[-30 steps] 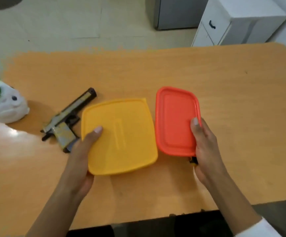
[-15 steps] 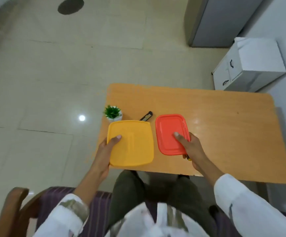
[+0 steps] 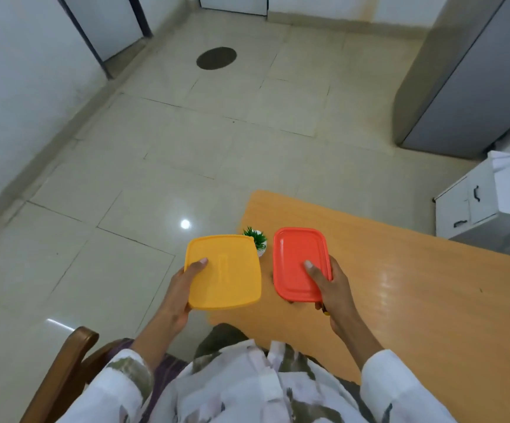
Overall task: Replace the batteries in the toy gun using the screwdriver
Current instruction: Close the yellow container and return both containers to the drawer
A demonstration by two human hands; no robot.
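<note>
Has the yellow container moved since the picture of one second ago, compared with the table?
Yes. The yellow container in the left hand has come off the table, out past its left edge over the floor.

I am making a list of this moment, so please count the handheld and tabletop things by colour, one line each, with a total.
Yellow: 1, the lid in the left hand.
Red: 1, the lid in the right hand.
Green and white: 1, the small potted plant on the table.
Total: 3.
</note>
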